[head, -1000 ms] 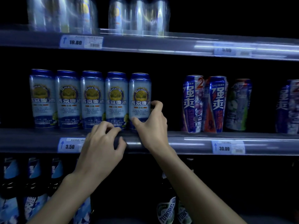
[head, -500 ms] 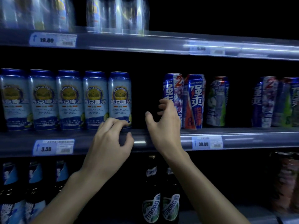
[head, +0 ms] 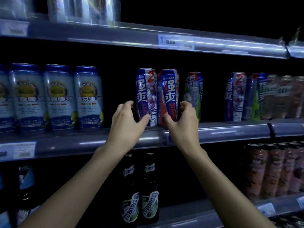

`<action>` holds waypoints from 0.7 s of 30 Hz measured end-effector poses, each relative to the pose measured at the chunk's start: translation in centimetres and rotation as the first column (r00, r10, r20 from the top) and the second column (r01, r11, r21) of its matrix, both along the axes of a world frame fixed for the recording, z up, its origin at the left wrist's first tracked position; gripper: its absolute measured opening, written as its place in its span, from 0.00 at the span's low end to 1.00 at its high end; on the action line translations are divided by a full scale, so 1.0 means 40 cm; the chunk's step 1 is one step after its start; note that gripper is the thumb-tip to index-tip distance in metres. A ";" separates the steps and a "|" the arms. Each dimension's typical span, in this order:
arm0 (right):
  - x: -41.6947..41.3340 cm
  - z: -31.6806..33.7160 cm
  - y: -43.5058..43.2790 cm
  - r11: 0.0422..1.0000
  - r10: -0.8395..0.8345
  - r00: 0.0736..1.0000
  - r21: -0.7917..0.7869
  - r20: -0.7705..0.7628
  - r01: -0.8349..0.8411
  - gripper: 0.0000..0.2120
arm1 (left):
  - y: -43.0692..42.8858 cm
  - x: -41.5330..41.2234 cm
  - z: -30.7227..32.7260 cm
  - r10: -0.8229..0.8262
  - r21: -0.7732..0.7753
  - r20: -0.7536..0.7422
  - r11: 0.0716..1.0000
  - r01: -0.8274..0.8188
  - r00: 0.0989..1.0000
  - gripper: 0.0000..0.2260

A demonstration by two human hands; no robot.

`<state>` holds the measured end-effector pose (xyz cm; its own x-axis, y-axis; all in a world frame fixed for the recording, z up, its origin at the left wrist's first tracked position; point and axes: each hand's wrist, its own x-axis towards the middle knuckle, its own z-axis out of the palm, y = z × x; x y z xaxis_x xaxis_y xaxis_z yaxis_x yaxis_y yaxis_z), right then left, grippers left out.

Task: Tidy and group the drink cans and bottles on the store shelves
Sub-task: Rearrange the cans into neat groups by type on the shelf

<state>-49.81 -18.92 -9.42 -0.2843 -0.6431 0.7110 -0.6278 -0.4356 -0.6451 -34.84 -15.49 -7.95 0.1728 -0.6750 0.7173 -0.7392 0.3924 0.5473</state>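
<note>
At the front edge of the middle shelf, a purple can is gripped by the curled left hand. The touching red-and-blue can is gripped by the right hand.

Price tag reading 5.00; blurred tag lower left.

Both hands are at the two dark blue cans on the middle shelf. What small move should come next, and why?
Probably slide the pair right, against the green-label can. The left hand grips the purple-label can, the right hand the red-label can; these touch, while a gap separates them from the green-label one.
</note>
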 end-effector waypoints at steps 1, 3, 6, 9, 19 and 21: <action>-0.003 0.004 -0.005 0.999 0.024 1.000 0.022 0.002 -0.024 0.30 | -0.010 -0.007 0.010 0.006 0.034 -0.001 0.999 -0.006 1.000 0.27; -0.004 0.014 -0.016 0.998 0.045 0.999 0.044 -0.005 -0.045 0.32 | -0.025 -0.015 0.027 0.015 0.070 -0.013 0.997 -0.014 1.000 0.23; -0.010 0.022 -0.028 0.998 0.044 0.999 0.047 -0.018 -0.043 0.32 | -0.035 -0.019 0.034 0.004 0.075 -0.051 0.997 0.000 0.999 0.19; -0.017 0.023 -0.039 0.996 0.071 0.997 0.050 -0.014 -0.070 0.31 | -0.040 -0.018 0.030 0.004 0.071 -0.081 0.997 0.002 0.997 0.18; -0.050 0.037 -0.032 0.998 0.057 0.998 0.041 0.000 -0.057 0.30 | -0.065 -0.029 0.025 -0.022 0.066 -0.105 0.997 0.029 0.994 0.20; -0.066 0.044 -0.025 0.997 0.058 0.998 0.057 -0.017 -0.057 0.30 | -0.065 -0.044 0.023 -0.025 0.056 -0.103 0.998 0.030 0.994 0.21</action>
<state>-52.44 -19.92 -7.66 -0.2330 -0.6972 0.6780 -0.6146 -0.4347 -0.6583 -36.59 -18.10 -7.04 0.2243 -0.7201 0.6566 -0.6674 0.3774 0.6420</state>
